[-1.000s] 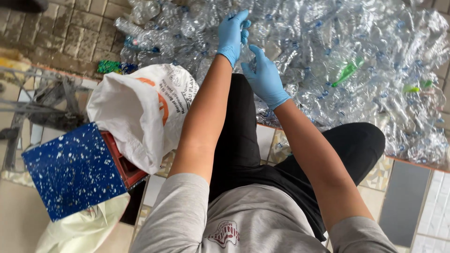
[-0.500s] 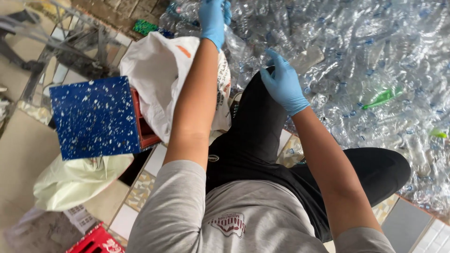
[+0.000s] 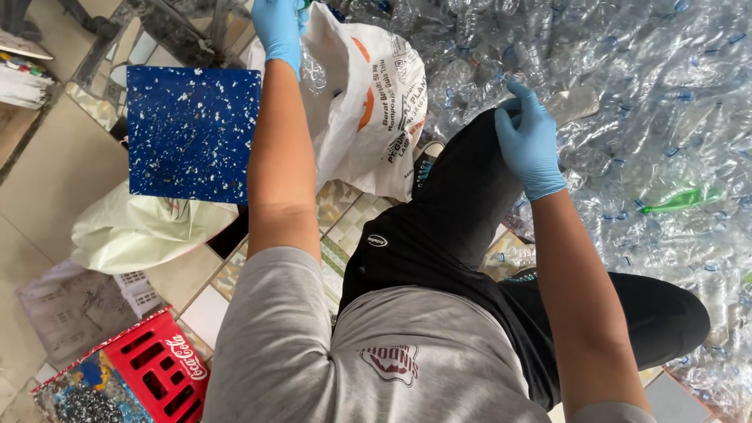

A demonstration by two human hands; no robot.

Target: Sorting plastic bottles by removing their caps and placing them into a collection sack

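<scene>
Looking down from above, I see my left hand [image 3: 278, 31], in a blue glove, stretched to the top edge of the frame over the mouth of a white woven plastic sack [image 3: 368, 102] with orange and black print; its fingers are cut off by the frame edge, so I cannot tell whether they grip anything. My right hand [image 3: 529, 141], also in a blue glove, lies at upper centre right with fingers curled loosely at the knee of my black trousers [image 3: 454, 211], just beside the crushed clear plastic bottles [image 3: 627, 94] that fill the upper right of the frame; whether it grasps a bottle I cannot tell. A single green plastic bottle [image 3: 677, 200] lies among the clear ones at right. Left of the sack stands a blue square board with white speckles [image 3: 192, 133], and below it a pale cream plastic bag [image 3: 133, 231]. A red plastic crate [image 3: 157, 368] sits at lower left on the tiled floor [image 3: 55, 172].
</scene>
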